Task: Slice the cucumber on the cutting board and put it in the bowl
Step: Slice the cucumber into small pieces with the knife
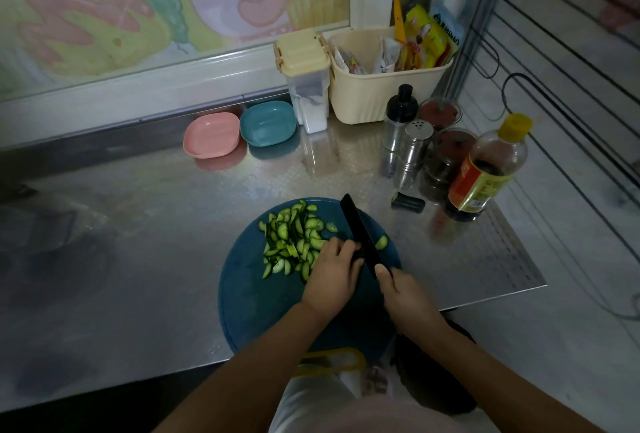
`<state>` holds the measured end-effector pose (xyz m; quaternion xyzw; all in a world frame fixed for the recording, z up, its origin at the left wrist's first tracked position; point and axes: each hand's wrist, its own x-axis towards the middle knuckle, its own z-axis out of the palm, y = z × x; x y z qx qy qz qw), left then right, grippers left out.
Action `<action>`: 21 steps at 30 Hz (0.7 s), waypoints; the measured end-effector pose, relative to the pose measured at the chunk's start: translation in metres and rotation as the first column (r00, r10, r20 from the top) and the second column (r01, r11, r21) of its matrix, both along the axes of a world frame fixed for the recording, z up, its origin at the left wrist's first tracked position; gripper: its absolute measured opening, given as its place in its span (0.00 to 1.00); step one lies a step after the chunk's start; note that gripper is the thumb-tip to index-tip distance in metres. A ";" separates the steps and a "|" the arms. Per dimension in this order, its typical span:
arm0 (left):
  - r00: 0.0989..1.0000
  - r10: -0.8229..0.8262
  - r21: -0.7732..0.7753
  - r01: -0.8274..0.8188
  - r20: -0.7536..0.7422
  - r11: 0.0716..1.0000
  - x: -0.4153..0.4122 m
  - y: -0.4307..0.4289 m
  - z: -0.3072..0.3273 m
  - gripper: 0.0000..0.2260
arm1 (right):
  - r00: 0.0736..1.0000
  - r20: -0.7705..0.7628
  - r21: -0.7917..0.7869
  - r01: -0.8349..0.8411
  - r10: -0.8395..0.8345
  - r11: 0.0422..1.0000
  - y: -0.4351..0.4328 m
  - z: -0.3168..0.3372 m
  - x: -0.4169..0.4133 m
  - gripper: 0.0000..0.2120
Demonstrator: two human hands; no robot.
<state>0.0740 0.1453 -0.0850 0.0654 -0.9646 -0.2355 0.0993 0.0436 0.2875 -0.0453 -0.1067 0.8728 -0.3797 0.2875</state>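
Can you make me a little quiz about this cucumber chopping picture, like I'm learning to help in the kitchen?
1. True or false: some cucumber slices already lie in the pink bowl.
2. Which hand grips the knife? A. left B. right
3. Fill in: on the blue cutting board, the pile of slices lies to the ___ of the blade.

Key
1. False. The pink bowl holds nothing, and the pile is on the board.
2. B. The right hand grips the handle.
3. left
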 end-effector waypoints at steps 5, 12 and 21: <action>1.000 -0.006 0.000 0.006 -0.011 1.000 0.002 0.000 0.000 0.14 | 0.999 -0.029 0.014 0.014 -0.013 1.000 0.000 -0.002 0.004 0.18; 1.000 0.015 0.050 -0.014 -0.027 0.999 -0.001 -0.001 0.003 0.12 | 0.998 0.018 -0.068 0.060 -0.059 0.996 0.006 0.001 0.007 0.19; 0.999 0.010 0.032 -0.008 -0.038 0.999 0.001 -0.001 0.001 0.06 | 0.985 0.111 -0.169 0.153 -0.135 0.974 0.014 0.001 0.013 0.21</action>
